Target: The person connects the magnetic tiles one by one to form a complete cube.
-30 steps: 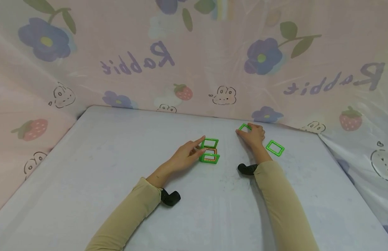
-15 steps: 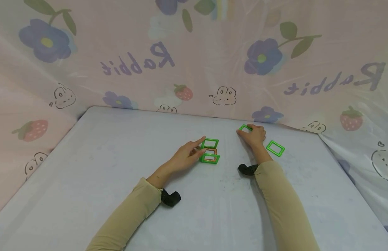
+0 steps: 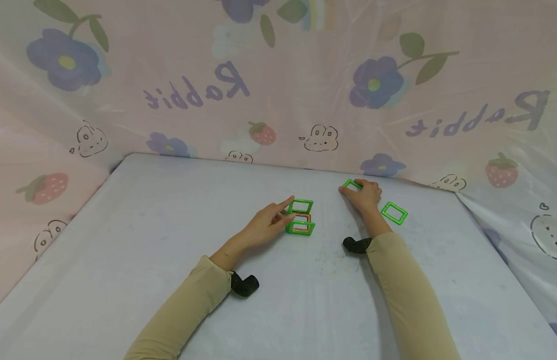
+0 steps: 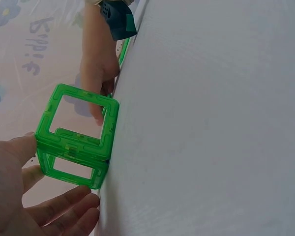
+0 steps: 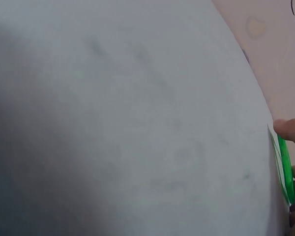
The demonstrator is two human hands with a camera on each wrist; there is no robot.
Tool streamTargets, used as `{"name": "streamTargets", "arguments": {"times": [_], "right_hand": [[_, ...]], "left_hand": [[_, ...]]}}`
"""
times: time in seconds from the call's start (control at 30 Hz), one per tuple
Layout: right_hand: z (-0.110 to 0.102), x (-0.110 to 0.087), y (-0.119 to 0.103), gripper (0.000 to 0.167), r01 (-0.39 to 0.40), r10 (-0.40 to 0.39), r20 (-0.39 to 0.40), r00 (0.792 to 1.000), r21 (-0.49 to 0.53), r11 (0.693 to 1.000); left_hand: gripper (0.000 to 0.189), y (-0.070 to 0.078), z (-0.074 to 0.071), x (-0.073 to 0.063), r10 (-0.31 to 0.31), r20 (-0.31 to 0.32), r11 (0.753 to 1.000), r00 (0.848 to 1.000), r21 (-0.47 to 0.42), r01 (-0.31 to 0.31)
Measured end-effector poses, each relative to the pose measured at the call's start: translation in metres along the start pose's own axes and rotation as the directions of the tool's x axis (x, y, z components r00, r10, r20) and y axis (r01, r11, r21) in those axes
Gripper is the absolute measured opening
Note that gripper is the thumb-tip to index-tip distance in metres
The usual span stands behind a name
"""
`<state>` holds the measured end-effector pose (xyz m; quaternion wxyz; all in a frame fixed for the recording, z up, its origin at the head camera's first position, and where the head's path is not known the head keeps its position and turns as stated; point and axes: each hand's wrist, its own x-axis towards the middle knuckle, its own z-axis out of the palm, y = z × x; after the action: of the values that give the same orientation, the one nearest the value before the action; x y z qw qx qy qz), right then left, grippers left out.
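My left hand holds the left side of a small structure of magnetic tiles, index finger at the far panel and thumb by the near one. Green upright frames stand at its front and back, with an orange frame between them. In the left wrist view the green tile structure shows close up, fingers along its edge. Near the table's back edge, my right hand pinches a green magnetic tile between thumb and fingers. That tile appears nearly edge-on in the right wrist view, partly hidden by fingers.
Another green rectangular tile lies flat to the right of my right hand. The white-covered table ends at a pink printed curtain behind. A black device sits at the left wrist, another black device at the right.
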<state>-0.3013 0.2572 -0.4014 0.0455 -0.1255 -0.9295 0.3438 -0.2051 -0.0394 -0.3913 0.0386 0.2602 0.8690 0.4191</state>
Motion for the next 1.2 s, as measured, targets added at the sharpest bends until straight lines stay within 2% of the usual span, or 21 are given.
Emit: {"name": "streamTargets", "arguments": {"times": [0.3, 0.87, 1.2], "right_hand": [[-0.0006, -0.0029, 0.0015, 0.069, 0.006, -0.005, -0.007, 1.000, 0.070, 0.997], [-0.0017, -0.0055, 0.0080, 0.069, 0.042, -0.037, -0.022, 0.999, 0.233, 0.972], [-0.0083, -0.0070, 0.0087, 0.070, 0.074, -0.074, -0.011, 0.997, 0.270, 0.960]], "left_hand": [[0.054, 0.0006, 0.0000, -0.0005, -0.005, -0.004, 1.000, 1.000, -0.004, 0.005], [0.054, 0.0018, -0.0012, -0.0007, -0.006, 0.001, 1.000, 1.000, -0.002, 0.006], [0.054, 0.0029, -0.0015, -0.0012, -0.004, 0.006, 1.000, 1.000, -0.006, 0.004]]}}
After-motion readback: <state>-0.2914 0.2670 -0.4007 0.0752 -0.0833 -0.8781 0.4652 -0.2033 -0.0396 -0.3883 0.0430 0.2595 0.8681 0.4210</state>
